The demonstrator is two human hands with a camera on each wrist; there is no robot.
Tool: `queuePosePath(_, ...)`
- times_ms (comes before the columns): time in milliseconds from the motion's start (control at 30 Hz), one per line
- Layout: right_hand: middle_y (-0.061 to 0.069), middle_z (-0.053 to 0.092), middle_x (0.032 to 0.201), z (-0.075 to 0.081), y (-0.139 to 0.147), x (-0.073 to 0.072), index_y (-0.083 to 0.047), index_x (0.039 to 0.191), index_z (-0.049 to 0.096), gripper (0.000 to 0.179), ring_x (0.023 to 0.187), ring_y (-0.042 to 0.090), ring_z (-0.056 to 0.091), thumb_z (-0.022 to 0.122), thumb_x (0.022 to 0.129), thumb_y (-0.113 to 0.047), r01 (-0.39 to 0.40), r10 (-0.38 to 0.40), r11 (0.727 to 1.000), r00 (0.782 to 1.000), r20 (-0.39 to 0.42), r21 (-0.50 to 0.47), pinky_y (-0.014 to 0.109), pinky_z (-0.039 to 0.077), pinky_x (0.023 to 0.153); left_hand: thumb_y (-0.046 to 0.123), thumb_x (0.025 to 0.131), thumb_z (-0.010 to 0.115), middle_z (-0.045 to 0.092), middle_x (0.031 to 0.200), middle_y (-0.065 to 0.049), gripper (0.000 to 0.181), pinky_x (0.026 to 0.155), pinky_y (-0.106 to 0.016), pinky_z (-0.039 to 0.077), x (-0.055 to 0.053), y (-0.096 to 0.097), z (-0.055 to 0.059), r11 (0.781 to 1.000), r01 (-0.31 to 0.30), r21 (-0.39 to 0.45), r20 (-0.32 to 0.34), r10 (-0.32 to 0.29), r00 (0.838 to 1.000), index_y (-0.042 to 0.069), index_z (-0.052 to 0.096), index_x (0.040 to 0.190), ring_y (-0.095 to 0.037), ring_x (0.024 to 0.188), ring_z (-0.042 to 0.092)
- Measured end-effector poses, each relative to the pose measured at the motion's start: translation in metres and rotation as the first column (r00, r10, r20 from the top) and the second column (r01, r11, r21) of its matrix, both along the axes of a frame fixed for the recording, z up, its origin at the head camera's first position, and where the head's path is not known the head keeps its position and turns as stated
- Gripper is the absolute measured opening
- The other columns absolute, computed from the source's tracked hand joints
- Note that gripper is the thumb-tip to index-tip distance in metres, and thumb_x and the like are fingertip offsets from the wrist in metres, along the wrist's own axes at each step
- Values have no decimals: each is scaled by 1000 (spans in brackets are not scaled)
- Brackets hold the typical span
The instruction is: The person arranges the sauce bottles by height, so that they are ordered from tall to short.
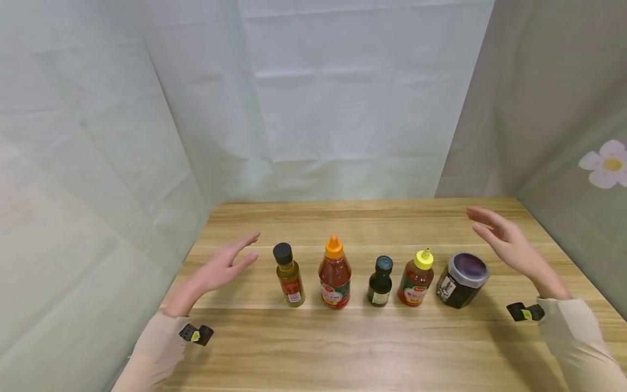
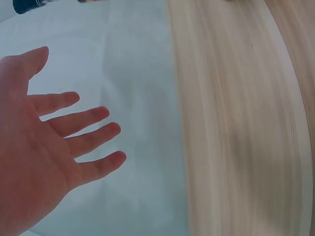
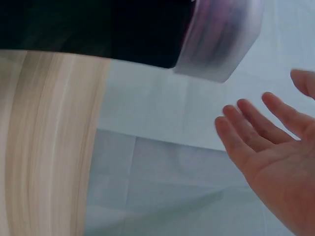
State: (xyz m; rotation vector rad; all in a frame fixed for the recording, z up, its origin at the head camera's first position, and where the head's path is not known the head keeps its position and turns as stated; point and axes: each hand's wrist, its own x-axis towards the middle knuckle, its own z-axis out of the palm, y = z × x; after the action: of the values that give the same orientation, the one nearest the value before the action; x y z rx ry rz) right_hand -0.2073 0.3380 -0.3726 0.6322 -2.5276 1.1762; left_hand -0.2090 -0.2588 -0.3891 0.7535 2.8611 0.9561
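Five containers would be several; they stand upright in a row across the wooden table. Leftmost is a black-capped sauce bottle [image 1: 291, 277], then a red sauce bottle with an orange nozzle cap [image 1: 335, 280]. A small dark bottle [image 1: 380, 283] is in the middle, followed by a smaller red squeeze bottle with a yellow cap [image 1: 415, 280]. At the right end sits a dark jar with a translucent purplish lid [image 1: 460, 280], large in the right wrist view. My left hand [image 1: 220, 269], fingers spread, hovers left of the black-capped bottle, holding nothing. My right hand [image 1: 509, 242] hovers empty beyond the jar's right side, fingers relaxed.
The wooden table [image 1: 303, 348] is bounded by pale cloth at the back [image 1: 352, 109] and left [image 1: 98, 190]. On the right hangs a cloth with a white flower print [image 1: 609, 164]. Each wrist bears a small black strap device.
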Motion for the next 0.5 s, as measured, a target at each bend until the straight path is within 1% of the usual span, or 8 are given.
queuePosePath(67, -28, 53, 126, 2, -4, 1, 2, 139, 46, 40, 111, -17, 49, 48, 100, -3, 21, -22, 999, 999, -37, -41, -2, 40, 87, 33, 104, 44, 40, 150, -21, 55, 104, -63, 40, 1, 3, -1, 999, 7, 32, 25, -8, 1000, 11, 30, 152, -43, 136, 39)
queuePosePath(100, -32, 53, 123, 3, -6, 1, 2, 138, 48, 39, 110, -16, 51, 48, 99, -2, 22, -25, 998, 999, -48, -59, -1, 40, 87, 32, 104, 44, 41, 150, -20, 54, 104, -63, 39, 1, 4, -2, 999, 13, 49, 36, -15, 999, 11, 31, 151, -42, 135, 41)
queuePosePath(133, -33, 53, 122, 5, -7, 2, 2, 138, 48, 39, 110, -15, 52, 48, 99, -2, 19, -22, 998, 998, -58, -62, -1, 40, 87, 32, 104, 43, 41, 150, -19, 53, 105, -63, 39, 1, 5, -2, 997, 19, 72, 54, -23, 998, 11, 32, 151, -42, 135, 41)
queuePosePath(233, -31, 54, 124, 7, -11, 3, -1, 140, 47, 39, 109, -14, 54, 46, 100, -2, 6, -10, 997, 999, -48, -73, 0, 42, 88, 29, 104, 42, 42, 149, -19, 50, 105, -61, 40, 2, 7, -3, 990, 46, 135, 88, -58, 994, 11, 33, 150, -42, 133, 44)
queuePosePath(333, -28, 54, 126, 9, -14, 4, -2, 142, 44, 40, 110, -13, 54, 44, 101, -3, -22, 21, 996, 1000, -14, -87, 2, 43, 90, 24, 105, 42, 43, 148, -20, 48, 104, -57, 43, 4, 10, -2, 976, 74, 205, 116, -99, 988, 9, 33, 150, -42, 133, 44)
queuePosePath(433, -24, 56, 127, 10, -18, 4, -2, 142, 43, 41, 111, -11, 56, 44, 102, -4, -45, 47, 992, 999, 17, -120, 3, 44, 91, 21, 105, 42, 44, 147, -20, 47, 103, -54, 44, 5, 13, -2, 962, 94, 255, 127, -130, 983, 9, 33, 149, -42, 134, 43)
queuePosePath(500, -23, 56, 127, 12, -22, 4, -3, 143, 43, 41, 112, -10, 56, 45, 101, -4, -53, 59, 989, 998, 36, -139, 4, 44, 92, 19, 104, 44, 45, 147, -20, 47, 103, -50, 46, 5, 15, -1, 955, 103, 277, 129, -143, 981, 10, 34, 149, -41, 134, 44)
